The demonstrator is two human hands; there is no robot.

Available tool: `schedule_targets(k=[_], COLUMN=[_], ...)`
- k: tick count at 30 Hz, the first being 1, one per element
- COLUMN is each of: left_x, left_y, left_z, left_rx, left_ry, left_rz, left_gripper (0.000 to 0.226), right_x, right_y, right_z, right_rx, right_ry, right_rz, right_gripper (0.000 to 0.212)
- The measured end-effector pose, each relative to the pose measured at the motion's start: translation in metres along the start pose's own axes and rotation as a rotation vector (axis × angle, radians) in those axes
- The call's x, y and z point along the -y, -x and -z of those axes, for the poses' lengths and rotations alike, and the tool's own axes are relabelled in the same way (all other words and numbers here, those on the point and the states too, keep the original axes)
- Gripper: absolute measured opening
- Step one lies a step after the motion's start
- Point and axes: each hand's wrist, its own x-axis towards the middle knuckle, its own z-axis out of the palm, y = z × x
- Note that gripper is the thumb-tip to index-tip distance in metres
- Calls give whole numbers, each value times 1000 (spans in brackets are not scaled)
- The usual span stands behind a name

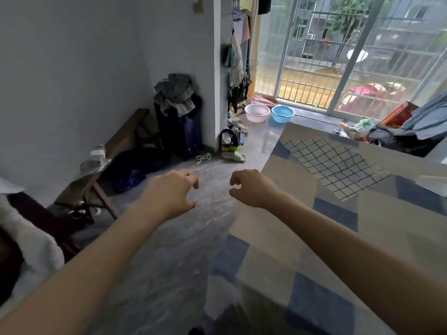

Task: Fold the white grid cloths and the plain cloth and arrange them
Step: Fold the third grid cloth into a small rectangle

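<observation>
We hold both hands out in front of us over the grey floor, beside the bed rather than above it. Our left hand has its fingers loosely curled and holds nothing; our right hand is likewise loosely curled, thumb and fingers apart, with nothing between them.

The white cloth with a dark grid pattern lies spread flat on the bed's checked blue and beige cover, well apart from our hands, toward the far right. It shows no fold that we can make out; one layer seems to lie open, slightly rippled. At the right edge of the view a pale plain piece of fabric pokes in, which may be the plain cloth, though too little of it shows to be sure. Any further grid cloth is out of sight.

We judge the task barely begun: nothing visible is folded or stacked, and the folding and arranging remain to do.
</observation>
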Motion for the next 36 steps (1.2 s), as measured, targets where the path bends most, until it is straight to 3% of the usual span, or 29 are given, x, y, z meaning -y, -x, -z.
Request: schedule_targets(k=[7,14,23,30,36], left_x=[100,147,181,213,151], left_y=[-88,-171,-284,-398,-467], left_z=[15,9,-18,-24,-49], left_rx=[12,37,183,245,346], left_ry=[-21,-17,-21,-39,39], left_rz=[15,-43,-241,-425,-740], left_gripper=[34,32,39,38,38], right_x=[29,31,4,-20,-47], right_y=[-129,-211,-277,-328,-314], right_z=[-5,1,-8,4,-11], right_rx=[-61,-101,-84,-167,-235], right_ry=[-139,-140,-143,-192,-251], right_rz=[1,-30,-288,-534,-829], right_gripper=[27,21,32,32,33])
